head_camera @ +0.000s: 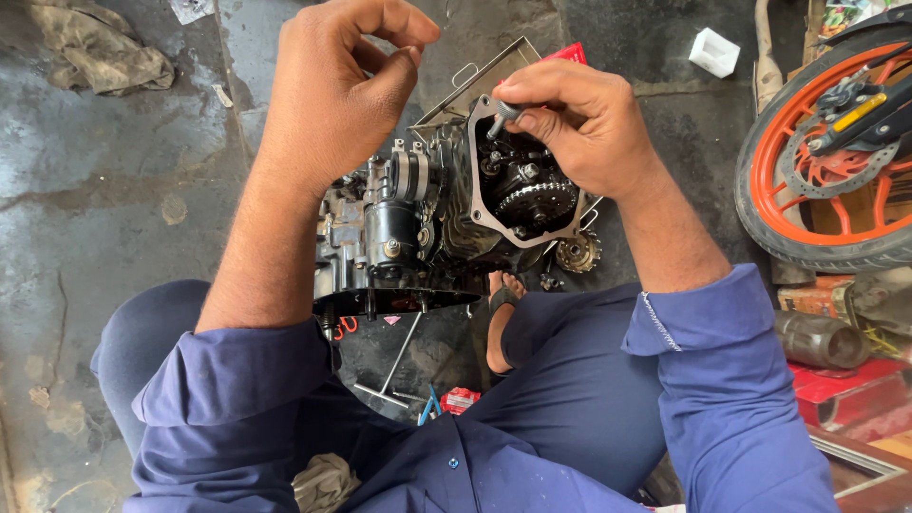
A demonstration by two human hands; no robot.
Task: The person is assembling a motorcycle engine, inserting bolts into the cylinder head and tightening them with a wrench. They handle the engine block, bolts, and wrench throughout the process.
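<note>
Head view, lower frame to upper. Lower frame: blue sleeves and knees of the seated person, with a T-handle wrench (391, 366) and a foot (502, 318) on the floor between the legs. Centre: an engine (418, 223) stands on the concrete floor (114, 190), its side opening ringed by a grey gasket (475, 204) and showing a sprocket (538, 199) inside; a loose gear (578, 253) lies just beside it at lower right. The right hand (584, 128), centre right, has its fingers pinched on a small bolt (503, 111) set at the upper left corner of the gasket. The left hand (337, 95), upper centre, hangs above the engine with fingers curled and thumb touching forefinger; whether it holds anything cannot be told. Behind the engine sits a metal tray (494, 71); a rag (95, 47) lies at upper left, a small white box (714, 51) at upper right, and an orange wheel (826, 152) is cut off by the right edge. Risk, as a judgement: a bolt started at a tilt could cross-thread, or slip from the fingers into the open case beside the sprocket. The bolt's hole and thread are hidden by the fingers, and the far side of the engine is hidden by the left forearm.
</note>
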